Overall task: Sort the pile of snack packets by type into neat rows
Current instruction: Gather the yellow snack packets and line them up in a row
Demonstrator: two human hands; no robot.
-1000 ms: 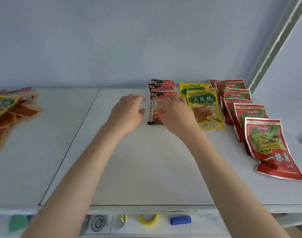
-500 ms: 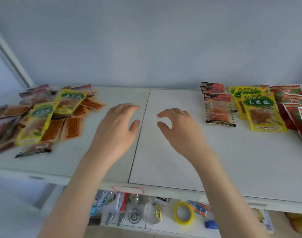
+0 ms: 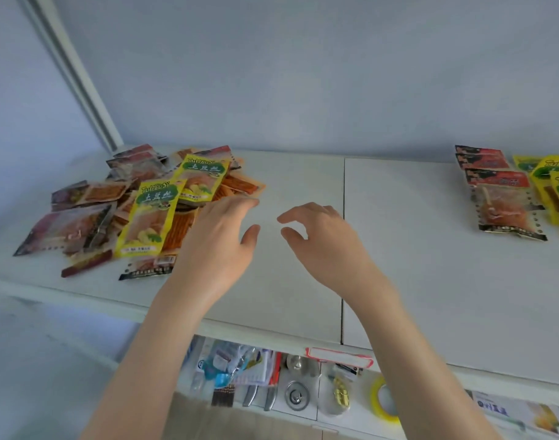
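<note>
Snack pile (image 3: 151,204) sits just left of the left grip (image 3: 221,242); right grip (image 3: 322,242) alongside, both spread apart.

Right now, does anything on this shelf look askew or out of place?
Only the unsorted pile at the left: packets overlap at all angles. The red-topped row at right lies straight.

The loose pile of glossy plastic snack packets (image 3: 119,214) lies on the left part of the white surface (image 3: 430,274), with the packets overlapping at many angles. Two yellow packets with green labels (image 3: 152,214) lie face up on top of orange see-through packets (image 3: 240,187). At the far right, red and black packets (image 3: 500,201) form an overlapping row toward the wall. Just beside them is a row of yellow packets (image 3: 554,182), cut by the picture edge.
</note>
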